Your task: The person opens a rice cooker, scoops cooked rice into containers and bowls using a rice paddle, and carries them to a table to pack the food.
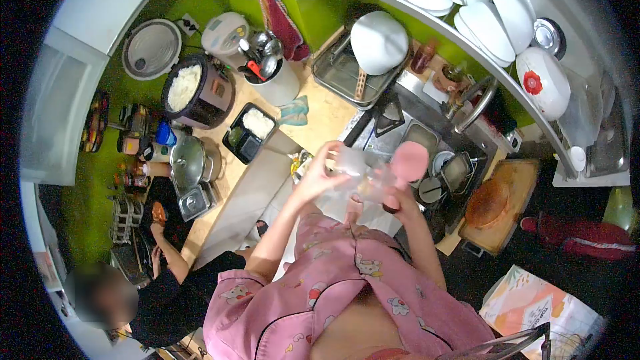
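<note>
In front of my pink pajama shirt, both my hands are raised over the edge of the sink. My left hand (323, 177) has its fingers curled round a clear, see-through container (357, 165), which is smeared by motion. My right hand (404, 204) grips a pink thing with a rounded, paddle-like head (409, 161); its exact kind does not show. Its head lies beside the clear container, and I cannot tell whether they touch. Below them is the sink (419, 135) with several dishes.
A rice cooker (217, 93) stands open with white rice inside. Beside it is a black tray (235, 139) holding rice. A utensil holder (279, 85), a dish rack (327, 73) and a wooden cutting board (520, 190) surround the sink area. Another person (180, 293) works at the left.
</note>
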The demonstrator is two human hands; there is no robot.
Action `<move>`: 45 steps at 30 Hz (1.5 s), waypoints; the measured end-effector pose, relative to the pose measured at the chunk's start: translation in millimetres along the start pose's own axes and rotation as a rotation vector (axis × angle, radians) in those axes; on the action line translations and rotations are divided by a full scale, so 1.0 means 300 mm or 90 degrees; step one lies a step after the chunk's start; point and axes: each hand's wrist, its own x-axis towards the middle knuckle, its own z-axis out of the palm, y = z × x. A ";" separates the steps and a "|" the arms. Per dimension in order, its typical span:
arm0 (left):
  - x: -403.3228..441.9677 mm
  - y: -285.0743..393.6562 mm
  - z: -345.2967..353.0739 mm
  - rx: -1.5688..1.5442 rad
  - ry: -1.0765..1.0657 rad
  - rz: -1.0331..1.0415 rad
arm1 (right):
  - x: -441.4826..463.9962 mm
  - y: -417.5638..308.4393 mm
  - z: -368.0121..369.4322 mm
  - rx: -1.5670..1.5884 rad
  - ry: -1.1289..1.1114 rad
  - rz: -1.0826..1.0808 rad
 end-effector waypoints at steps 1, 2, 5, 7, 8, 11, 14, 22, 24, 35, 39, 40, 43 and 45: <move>0.016 -0.025 -0.025 0.010 0.022 -0.015 | -0.016 -0.036 -0.013 0.073 -0.053 -0.032; 0.030 -0.048 -0.050 0.018 0.046 -0.031 | -0.031 -0.061 -0.037 0.144 -0.106 -0.063; 0.122 -0.190 -0.100 0.269 0.102 -0.079 | -0.089 -0.062 -0.148 0.180 -0.055 -0.069; 0.211 -0.277 -0.120 0.568 0.147 -0.092 | -0.139 -0.025 -0.216 0.224 0.054 -0.006; 0.260 -0.341 -0.127 0.605 0.149 -0.106 | -0.153 -0.037 -0.201 0.205 0.087 -0.015; 0.407 -0.520 -0.130 0.705 0.148 -0.146 | -0.150 0.013 -0.186 0.211 0.093 -0.057; 0.482 -0.605 -0.136 0.681 0.119 -0.187 | -0.169 0.059 -0.174 0.245 0.062 -0.070; 0.171 -0.166 0.021 -0.018 0.000 -0.103 | -0.036 0.061 0.027 0.204 -0.004 -0.037; 0.023 -0.139 0.096 -0.137 -0.015 -0.178 | 0.023 0.020 0.153 0.178 -0.092 -0.069; -0.144 -0.537 -0.177 -0.163 0.483 -0.367 | 0.434 0.183 0.280 -0.167 0.057 -0.001; -0.024 -0.789 -0.258 0.288 0.577 -0.383 | 0.779 0.403 0.114 -0.325 0.273 -0.141; 0.000 -0.754 -0.262 0.235 0.554 -0.414 | 0.821 0.392 0.142 -0.469 0.360 -0.042; 0.055 -0.936 -0.260 0.167 0.549 -0.449 | 0.911 0.438 0.229 -0.472 0.387 -0.239; 0.066 -0.883 -0.257 0.248 0.565 -0.405 | 0.943 0.439 0.312 -0.507 0.438 -0.252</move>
